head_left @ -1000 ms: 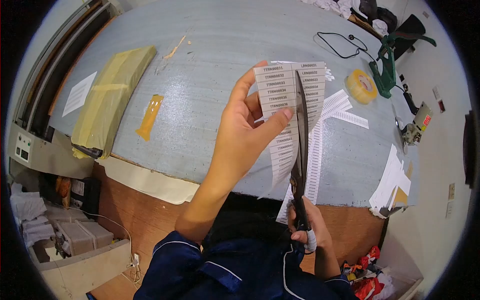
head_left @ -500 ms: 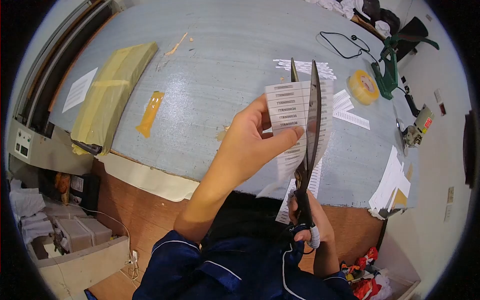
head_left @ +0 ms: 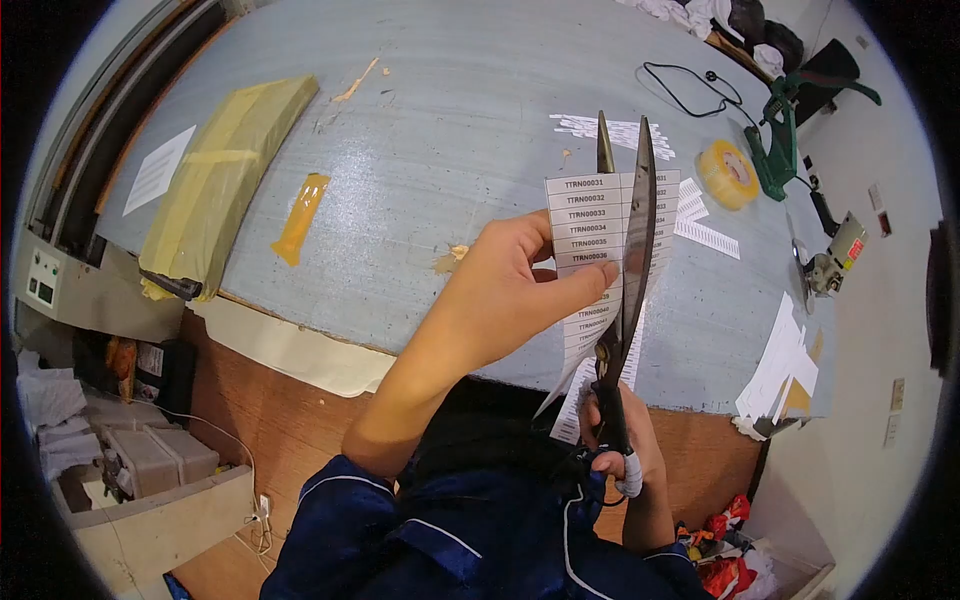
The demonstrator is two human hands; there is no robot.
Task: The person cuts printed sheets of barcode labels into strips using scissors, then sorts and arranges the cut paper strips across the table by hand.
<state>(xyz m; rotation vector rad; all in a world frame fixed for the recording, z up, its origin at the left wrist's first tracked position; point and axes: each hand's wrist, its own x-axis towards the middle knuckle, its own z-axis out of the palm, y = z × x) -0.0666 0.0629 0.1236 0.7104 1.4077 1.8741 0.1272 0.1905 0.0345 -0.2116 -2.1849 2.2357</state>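
Pinched between the thumb and fingers of my left hand (head_left: 510, 285) is a paper sheet (head_left: 588, 228) printed with rows of codes such as TTRN00031. My right hand (head_left: 630, 430) is wrapped round the handles of large dark scissors (head_left: 640, 230). Their blades stand apart and point away from me, one in front of the sheet and the other partly hidden behind it. Below the sheet, a strip of printed paper (head_left: 570, 415) hangs near the scissors' pivot. Cut paper strips (head_left: 612, 132) lie in a pile on the table beyond the blades.
More printed strips (head_left: 708, 236) lie right of the sheet, near a roll of yellowish tape (head_left: 728, 174) and a green tool (head_left: 775, 145). A tape-wrapped package (head_left: 225, 180) and an orange tape piece (head_left: 300, 220) lie left. White paper scraps (head_left: 775, 365) sit at the right corner.
The sheet and my left hand have shifted slightly right. The sheet has turned flatter toward me, so its top rows now read sharply. The scissors have moved a little right, blades still apart.
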